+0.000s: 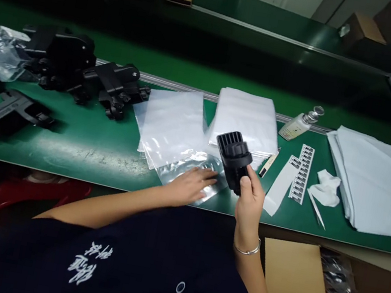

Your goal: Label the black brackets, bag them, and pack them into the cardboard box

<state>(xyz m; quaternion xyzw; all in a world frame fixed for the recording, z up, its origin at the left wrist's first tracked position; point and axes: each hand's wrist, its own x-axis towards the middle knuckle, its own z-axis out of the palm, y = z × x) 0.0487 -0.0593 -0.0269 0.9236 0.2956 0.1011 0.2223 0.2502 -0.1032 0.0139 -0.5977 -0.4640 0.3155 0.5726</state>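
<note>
My right hand [250, 204] is closed around the lower end of a black plastic nozzle-like part [234, 157], held tilted above the front of the bench. Its wide upper end has a row of slots, with a thick ring below them. Fingers stretched out, my left hand [190, 185] rests on a clear plastic bag [176, 167] near the bench edge. Beneath and behind that bag, several loose flat bags [176, 118] overlap. A thick stack of clear bags [245, 117] lies just beyond the black part.
Several black plastic assemblies [63, 60] stand at left. To the right are a pump bottle [297, 125], a sticker sheet [302, 173], tweezers [316, 210], crumpled tissue [325, 188] and folded white sheets [381, 184]. Below the edge, an open carton [297, 286] holds bagged items.
</note>
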